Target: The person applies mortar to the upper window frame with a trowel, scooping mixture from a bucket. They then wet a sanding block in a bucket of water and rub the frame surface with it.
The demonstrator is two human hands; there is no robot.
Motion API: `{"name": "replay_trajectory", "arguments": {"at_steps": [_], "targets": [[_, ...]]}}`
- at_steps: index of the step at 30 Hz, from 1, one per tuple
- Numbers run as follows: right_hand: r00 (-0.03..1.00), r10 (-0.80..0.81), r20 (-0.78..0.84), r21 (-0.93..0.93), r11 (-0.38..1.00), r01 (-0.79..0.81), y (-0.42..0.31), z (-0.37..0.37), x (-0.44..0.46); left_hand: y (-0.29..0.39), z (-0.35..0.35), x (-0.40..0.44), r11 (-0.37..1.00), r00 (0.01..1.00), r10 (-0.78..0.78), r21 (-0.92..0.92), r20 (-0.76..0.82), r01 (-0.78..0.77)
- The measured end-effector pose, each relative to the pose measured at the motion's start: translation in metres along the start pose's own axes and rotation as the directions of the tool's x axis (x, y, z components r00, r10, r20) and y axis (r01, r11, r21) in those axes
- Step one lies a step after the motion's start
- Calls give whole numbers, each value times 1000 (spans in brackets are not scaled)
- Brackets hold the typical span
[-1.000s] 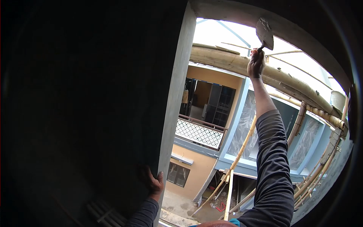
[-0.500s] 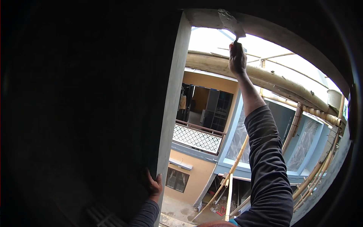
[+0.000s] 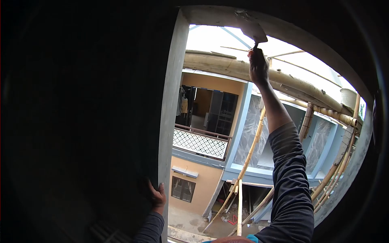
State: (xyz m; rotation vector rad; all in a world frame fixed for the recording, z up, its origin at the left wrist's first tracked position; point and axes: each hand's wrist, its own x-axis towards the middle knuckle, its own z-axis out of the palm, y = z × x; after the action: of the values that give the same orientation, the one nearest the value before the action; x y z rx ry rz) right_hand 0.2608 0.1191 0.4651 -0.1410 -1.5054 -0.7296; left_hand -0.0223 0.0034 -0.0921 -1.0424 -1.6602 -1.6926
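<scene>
My right hand point(image 3: 259, 69) is raised high with the arm stretched out, closed around the handle of a trowel point(image 3: 255, 32). The trowel's flat blade is up at the concrete underside point(image 3: 210, 15) of the opening's top; whether it touches cannot be told. Just beyond its tip is a rough, wet-looking patch of mortar point(image 3: 243, 15). Low on the left, my left hand point(image 3: 157, 197) rests against the edge of the upright jamb point(image 3: 165, 133), thumb and fingers apart. Some of its fingers fade into the dark wall.
Thick bamboo poles point(image 3: 291, 81) cross outside the opening, and thinner ones point(image 3: 249, 150) slant below. A pale bucket point(image 3: 348, 98) stands by the poles on the right. Opposite is a building with a white lattice railing point(image 3: 198, 143). The ground lies far below. The inner wall point(image 3: 81, 121) is dark.
The opening and the building have shifted left in view as the camera turned. The trowel has moved slightly back from the mortar patch, its blade showing more broadly. My left hand stays at the jamb.
</scene>
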Motion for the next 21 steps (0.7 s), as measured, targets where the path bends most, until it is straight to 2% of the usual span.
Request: {"name": "replay_trajectory", "arguments": {"at_steps": [2, 7, 9, 12, 15, 18, 21], "targets": [[999, -13, 34, -13, 1000, 14, -10, 3, 4, 3, -3, 2, 1000, 1000, 5, -6, 1, -5], [985, 101, 137, -109, 990, -87, -29, 5, 5, 8, -6, 5, 999, 999, 34, 3, -11, -34], [984, 71, 162, -131, 990, -50, -33, 2, -4, 6, -4, 5, 999, 999, 24, 37, -26, -23], [961, 112, 254, -132, 988, -80, -45, -16, -23, 10, -7, 5, 999, 999, 31, 33, -24, -30], [942, 87, 323, -93, 994, -60, -60, -43, -57, 10, -5, 7, 1000, 999, 27, 6, -21, -27], [874, 192, 445, -6, 977, -212, -80, -84, -114, 1, 1, 3, 1000, 999, 15, 8, -37, -15], [715, 383, 584, -17, 887, -461, -106, -132, -197, -1, 2, -1, 998, 999, 5, 64, -47, -2]]}}
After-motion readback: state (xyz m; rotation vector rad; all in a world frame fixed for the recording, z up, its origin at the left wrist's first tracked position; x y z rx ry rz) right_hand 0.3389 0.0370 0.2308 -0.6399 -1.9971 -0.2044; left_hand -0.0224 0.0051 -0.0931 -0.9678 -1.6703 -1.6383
